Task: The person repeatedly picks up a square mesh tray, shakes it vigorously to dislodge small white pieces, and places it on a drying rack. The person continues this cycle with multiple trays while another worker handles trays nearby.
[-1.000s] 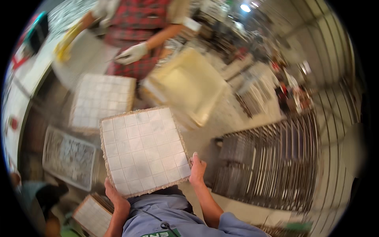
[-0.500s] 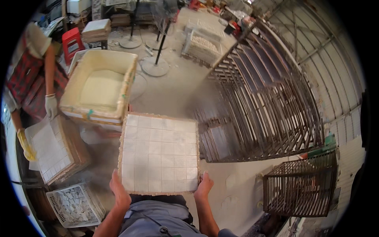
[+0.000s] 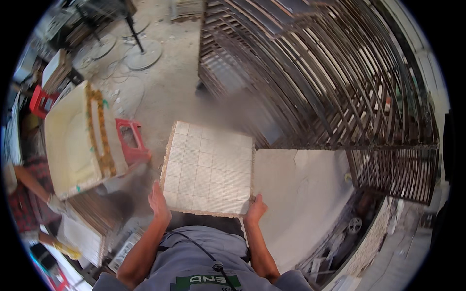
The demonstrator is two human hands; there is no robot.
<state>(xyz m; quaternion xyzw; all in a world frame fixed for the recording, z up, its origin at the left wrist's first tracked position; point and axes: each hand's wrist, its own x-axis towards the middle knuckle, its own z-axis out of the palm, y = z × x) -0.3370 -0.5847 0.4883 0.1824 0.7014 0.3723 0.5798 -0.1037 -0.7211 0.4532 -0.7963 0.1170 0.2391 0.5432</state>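
Between my two hands is a square board (image 3: 208, 169) whose top is covered with a grid of white textured tiles and whose edges are rough and brown. My left hand (image 3: 159, 201) grips its near left corner. On the near right corner my right hand (image 3: 255, 208) has hold of it, thumb on the edge. The fingers beneath the board are hidden. Ahead and to the right, close to the board's far edge, stands a dark metal rack (image 3: 310, 97) with many slatted levels.
At left a pale foam tub (image 3: 68, 145) stands by a red stool (image 3: 132, 140). A co-worker's gloved hand (image 3: 57, 204) is at a stack of boards (image 3: 92, 213). A smaller rack (image 3: 395, 174) is at right; a fan's round base (image 3: 143, 54) is on the floor.
My view has swung to the right, so the large rack appears nearer and the tub and co-worker have slid farther left. Both hands still hold the tiled board.
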